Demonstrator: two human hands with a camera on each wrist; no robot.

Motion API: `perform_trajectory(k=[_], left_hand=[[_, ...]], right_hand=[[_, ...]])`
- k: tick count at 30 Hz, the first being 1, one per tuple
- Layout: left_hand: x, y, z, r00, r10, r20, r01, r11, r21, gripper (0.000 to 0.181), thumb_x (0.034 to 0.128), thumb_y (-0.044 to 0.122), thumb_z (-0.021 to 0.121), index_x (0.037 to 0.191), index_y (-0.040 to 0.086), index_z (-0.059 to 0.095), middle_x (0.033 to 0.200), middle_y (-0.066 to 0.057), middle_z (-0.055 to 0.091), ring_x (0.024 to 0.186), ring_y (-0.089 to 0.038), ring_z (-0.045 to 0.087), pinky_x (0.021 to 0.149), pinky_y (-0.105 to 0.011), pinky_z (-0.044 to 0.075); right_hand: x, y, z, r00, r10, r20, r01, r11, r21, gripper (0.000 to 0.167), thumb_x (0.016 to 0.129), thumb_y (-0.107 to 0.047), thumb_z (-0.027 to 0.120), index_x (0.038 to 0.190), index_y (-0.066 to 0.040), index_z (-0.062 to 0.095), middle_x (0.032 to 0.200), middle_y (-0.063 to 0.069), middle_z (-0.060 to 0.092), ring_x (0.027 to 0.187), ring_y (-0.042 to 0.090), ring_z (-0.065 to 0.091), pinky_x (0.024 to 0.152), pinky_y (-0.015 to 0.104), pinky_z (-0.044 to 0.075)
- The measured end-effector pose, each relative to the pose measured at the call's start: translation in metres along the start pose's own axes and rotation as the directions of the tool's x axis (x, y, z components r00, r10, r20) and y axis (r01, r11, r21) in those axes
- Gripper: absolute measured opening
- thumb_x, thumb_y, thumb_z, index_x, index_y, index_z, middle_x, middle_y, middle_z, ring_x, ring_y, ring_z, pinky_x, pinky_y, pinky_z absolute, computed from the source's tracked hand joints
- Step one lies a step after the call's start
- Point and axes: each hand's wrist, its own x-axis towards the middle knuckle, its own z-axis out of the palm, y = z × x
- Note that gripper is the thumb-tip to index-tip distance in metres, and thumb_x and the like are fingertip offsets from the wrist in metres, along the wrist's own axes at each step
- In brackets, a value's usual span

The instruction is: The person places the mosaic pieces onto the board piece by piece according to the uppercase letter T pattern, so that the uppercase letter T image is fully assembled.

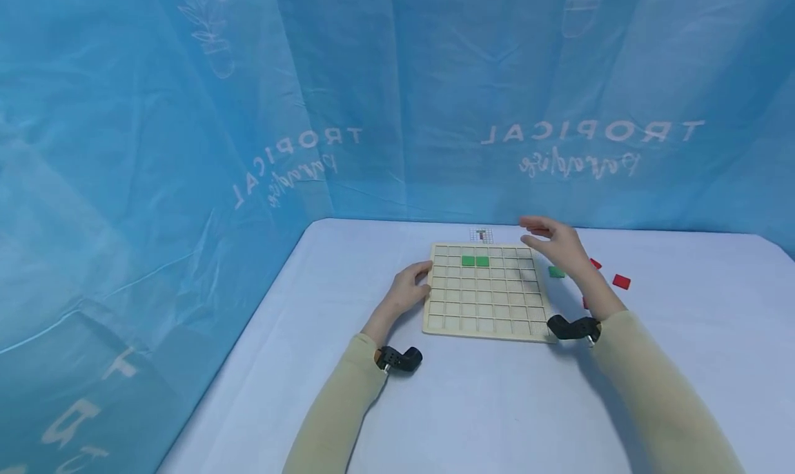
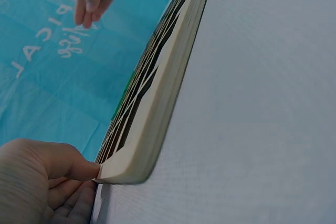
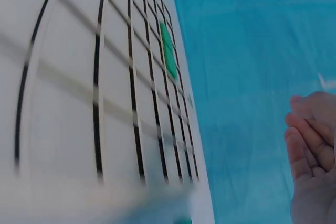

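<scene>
A pale wooden grid board [image 1: 459,326] lies on the table, with two green tiles [image 1: 475,261] side by side in its second row from the far edge. The left hand [image 1: 404,293] grips the board's left edge; in the left wrist view this hand [image 2: 50,179] has its thumb at a corner and its fingers beside and below. Over the board's far right corner the right hand [image 1: 559,246] is raised, thumb apart from its relaxed fingers, and no tile shows in it. The right wrist view has the right hand [image 3: 315,156] at its right edge, fingers slightly bent.
Right of the board lie a loose green tile [image 1: 556,272] and several red tiles [image 1: 622,281], some partly hidden by the right arm. Beyond the board's far edge is a small printed grid pattern [image 1: 481,235]. A blue printed curtain [image 1: 435,115] hangs behind and left of the white table.
</scene>
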Motion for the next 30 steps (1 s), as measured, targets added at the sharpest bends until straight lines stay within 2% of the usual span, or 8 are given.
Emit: perform_trajectory(k=[3, 6, 9, 11, 13, 15, 20, 30], left_hand=[[0.000, -0.001, -0.004, 1.000, -0.001, -0.010, 0.001, 1.000, 0.010, 0.055, 0.0860, -0.003, 0.053, 0.140, -0.003, 0.040, 0.142, -0.016, 0.042, 0.131, -0.023, 0.040, 0.107, -0.025, 0.033], [0.000, -0.001, -0.006, 1.000, 0.002, -0.013, -0.002, 1.000, 0.015, 0.055, 0.0864, -0.003, 0.052, 0.140, -0.003, 0.040, 0.142, -0.016, 0.042, 0.131, -0.023, 0.039, 0.107, -0.025, 0.033], [0.000, 0.000, -0.007, 1.000, 0.002, -0.011, -0.002, 1.000, 0.012, 0.055, 0.0864, -0.003, 0.052, 0.140, -0.003, 0.040, 0.142, -0.016, 0.042, 0.131, -0.023, 0.039, 0.108, -0.025, 0.033], [0.000, 0.000, -0.007, 1.000, -0.003, -0.009, 0.004, 1.000, 0.015, 0.055, 0.0864, -0.002, 0.053, 0.140, -0.002, 0.040, 0.143, -0.015, 0.041, 0.131, -0.023, 0.039, 0.107, -0.025, 0.032], [0.000, 0.000, -0.007, 1.000, -0.006, -0.009, 0.006, 1.000, 0.020, 0.055, 0.0862, -0.002, 0.053, 0.140, -0.002, 0.041, 0.143, -0.015, 0.041, 0.131, -0.023, 0.039, 0.107, -0.024, 0.032], [-0.001, 0.001, -0.006, 1.000, -0.004, -0.012, 0.005, 1.000, 0.021, 0.055, 0.0860, -0.002, 0.053, 0.140, -0.002, 0.041, 0.143, -0.015, 0.041, 0.131, -0.023, 0.039, 0.108, -0.025, 0.032], [-0.001, 0.001, -0.004, 1.000, 0.003, -0.013, -0.003, 1.000, 0.004, 0.055, 0.0857, -0.003, 0.052, 0.139, -0.003, 0.041, 0.142, -0.016, 0.042, 0.131, -0.024, 0.039, 0.107, -0.025, 0.033], [-0.001, 0.003, 0.001, 1.000, -0.007, -0.005, 0.007, 1.000, -0.008, 0.055, 0.0856, -0.004, 0.053, 0.139, -0.003, 0.041, 0.142, -0.015, 0.042, 0.131, -0.023, 0.040, 0.106, -0.022, 0.033]], right_hand=[[-0.002, 0.018, -0.015, 0.999, 0.021, -0.032, -0.022, 1.000, -0.009, 0.054, 0.090, -0.039, 0.061, 0.136, -0.011, 0.052, 0.132, 0.014, 0.054, 0.121, 0.033, 0.047, 0.097, 0.053, 0.042], [0.002, 0.061, -0.026, 0.993, 0.046, -0.111, -0.052, 0.997, -0.057, 0.054, 0.089, -0.043, 0.062, 0.136, -0.019, 0.052, 0.131, 0.007, 0.055, 0.120, 0.028, 0.050, 0.096, 0.051, 0.044], [0.006, 0.107, -0.033, 0.978, 0.072, -0.195, -0.095, 0.990, -0.109, 0.051, 0.088, -0.044, 0.063, 0.135, -0.028, 0.053, 0.127, -0.001, 0.058, 0.116, 0.019, 0.053, 0.093, 0.043, 0.049], [0.003, 0.121, -0.036, 0.974, 0.086, -0.207, -0.116, 0.984, -0.137, 0.049, 0.089, -0.043, 0.062, 0.135, -0.030, 0.052, 0.127, -0.002, 0.058, 0.116, 0.018, 0.053, 0.090, 0.034, 0.052], [-0.005, 0.114, -0.037, 0.975, 0.112, -0.192, -0.138, 0.983, -0.125, 0.051, 0.089, -0.041, 0.062, 0.136, -0.026, 0.052, 0.128, 0.002, 0.057, 0.116, 0.020, 0.052, 0.082, 0.026, 0.054], [-0.016, 0.096, -0.037, 0.980, 0.130, -0.154, -0.145, 0.985, -0.096, 0.052, 0.090, -0.038, 0.062, 0.137, -0.018, 0.052, 0.129, 0.008, 0.056, 0.117, 0.026, 0.051, 0.084, 0.029, 0.054], [-0.040, 0.055, -0.034, 0.988, 0.139, -0.072, -0.142, 0.989, -0.045, 0.051, 0.092, -0.029, 0.061, 0.135, -0.004, 0.050, 0.129, 0.019, 0.054, 0.117, 0.035, 0.050, 0.097, 0.054, 0.042], [-0.051, 0.071, -0.029, 0.987, 0.161, 0.006, -0.160, 0.983, -0.095, 0.046, 0.093, -0.023, 0.061, 0.132, -0.001, 0.052, 0.129, 0.019, 0.055, 0.114, 0.034, 0.053, 0.097, 0.050, 0.044]])
